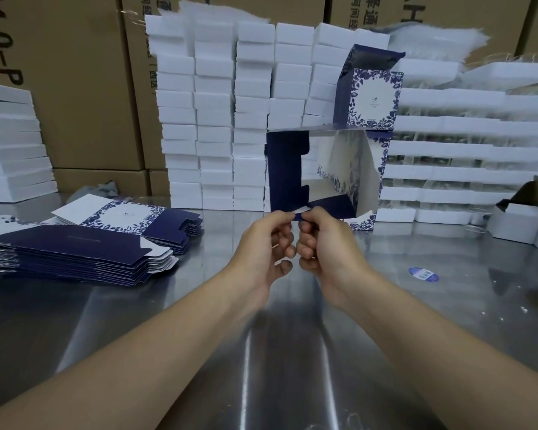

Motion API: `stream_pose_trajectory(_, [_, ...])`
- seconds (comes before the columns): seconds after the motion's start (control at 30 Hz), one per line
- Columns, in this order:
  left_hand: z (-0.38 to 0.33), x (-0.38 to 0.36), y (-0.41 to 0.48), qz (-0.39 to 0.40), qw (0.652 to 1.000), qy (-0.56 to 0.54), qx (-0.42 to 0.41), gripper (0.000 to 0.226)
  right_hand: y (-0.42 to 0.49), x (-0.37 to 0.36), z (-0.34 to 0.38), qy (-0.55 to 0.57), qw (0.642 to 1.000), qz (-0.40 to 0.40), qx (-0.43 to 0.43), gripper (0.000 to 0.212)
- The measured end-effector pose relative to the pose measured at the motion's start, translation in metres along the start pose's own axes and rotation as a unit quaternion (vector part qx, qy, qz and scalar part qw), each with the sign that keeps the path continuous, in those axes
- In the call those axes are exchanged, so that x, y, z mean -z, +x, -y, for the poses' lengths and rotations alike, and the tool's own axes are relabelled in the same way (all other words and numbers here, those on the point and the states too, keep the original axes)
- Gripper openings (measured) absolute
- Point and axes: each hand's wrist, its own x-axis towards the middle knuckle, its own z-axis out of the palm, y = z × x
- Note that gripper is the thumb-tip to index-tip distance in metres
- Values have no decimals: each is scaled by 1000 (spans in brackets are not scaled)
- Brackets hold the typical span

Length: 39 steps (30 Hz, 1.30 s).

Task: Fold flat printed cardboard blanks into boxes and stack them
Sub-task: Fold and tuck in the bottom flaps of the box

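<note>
**Head view: both hands pinching a flap on a half-formed box**

Left hand [267, 240] and right hand [323, 240] are meeting at the frame's centre. Each is pinching the near edge of a navy flap [330, 204] between thumb and curled fingers. The half-formed box [339, 162] is sitting just beyond them toward twelve o'clock, its open mouth facing the camera. Flat blanks [75, 249] are lying stacked at nine o'clock on the steel table [292, 336], and a finished box [373, 97] is standing at one o'clock. Judging from this, the step is going best if the hands are keeping the walls square, creasing the flap along its score and easing it in evenly from both sides, so nothing is buckling
</note>
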Motion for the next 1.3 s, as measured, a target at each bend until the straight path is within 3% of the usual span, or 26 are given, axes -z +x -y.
stream_pose_trajectory(0.1, [-1,-2,1,9,1000,5,0,41,-1,-1,0,-10,1000,18,-3,41])
stream_pose_trajectory(0.37, [-1,0,1,-49,998,22,-17,35,0,0,-1,-30,999,-13,-18,31])
stream_pose_trajectory(0.6, [-2,-3,-2,-12,995,83,-44,39,1,1,1,-8,1000,12,-28,36])
stream_pose_trajectory(0.7, [0,-5,-2,-32,992,95,-72,38,0,1,3,-18,999,14,-29,35])
stream_pose_trajectory(0.83, [1,-7,-3,-40,993,89,-72,37,2,1,1,-5,999,-38,-15,34])
stream_pose_trajectory(1.3, [-3,-3,-4,-76,991,99,-55,37,13,9,-1,-9,995,-100,-6,31])
